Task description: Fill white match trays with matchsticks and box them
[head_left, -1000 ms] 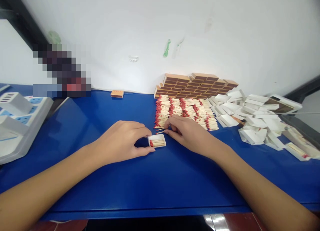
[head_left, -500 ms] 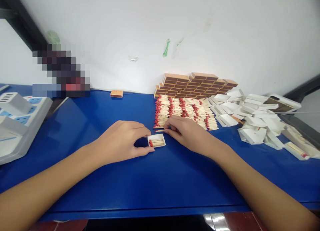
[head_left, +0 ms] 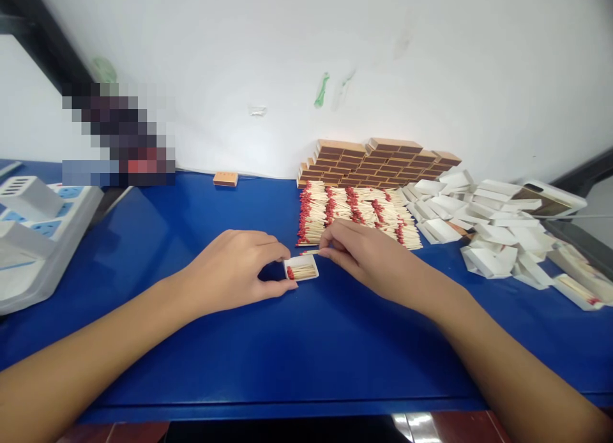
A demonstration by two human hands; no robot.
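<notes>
My left hand (head_left: 239,264) grips the left end of a small white matchbox tray (head_left: 315,266) between thumb and fingers, on the blue table. Inside the tray lie several red-tipped matches (head_left: 301,272), their heads to the left. My right hand (head_left: 352,248) pinches the plain end of a match (head_left: 309,252), which points left just above the tray's far edge. Right behind that hand a large spread of loose matches (head_left: 335,207) lies in rough rows.
Brown closed matchboxes (head_left: 368,163) are stacked against the white wall, and one single matchbox (head_left: 225,179) sits to their left. White trays (head_left: 493,219) are heaped on the right, beside a phone (head_left: 550,197). A power strip (head_left: 52,232) stands at the left.
My right hand has moved slightly right and toward the tray, carrying the match from the pile's front edge to the tray's far rim. My left hand stays at the tray.
</notes>
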